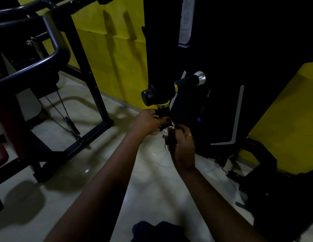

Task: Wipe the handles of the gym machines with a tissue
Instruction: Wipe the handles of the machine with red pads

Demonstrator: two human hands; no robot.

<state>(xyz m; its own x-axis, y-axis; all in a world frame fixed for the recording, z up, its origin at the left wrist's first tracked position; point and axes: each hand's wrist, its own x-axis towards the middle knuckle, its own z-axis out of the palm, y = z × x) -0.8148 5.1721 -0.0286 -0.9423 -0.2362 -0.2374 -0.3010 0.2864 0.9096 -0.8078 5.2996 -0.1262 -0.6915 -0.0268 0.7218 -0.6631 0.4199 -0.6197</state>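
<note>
A black machine carries two padded handles. The lower handle (163,112) points down toward me, with a yellow and silver ring at its top. My left hand (148,122) is wrapped around this lower handle. My right hand (182,147) sits just below its end, closed on a crumpled white tissue (166,131) pressed at the handle's tip. The upper handle (189,82) slants up to the right and ends in a silver cap. A round black knob (147,96) sticks out to the left of the joint.
A black weight-stack tower (222,67) stands behind the handles against a yellow wall (117,49). Another machine's dark curved bars (52,41) and frame fill the left side, with cables near the pale tiled floor (92,154). More black equipment (274,198) lies at the lower right.
</note>
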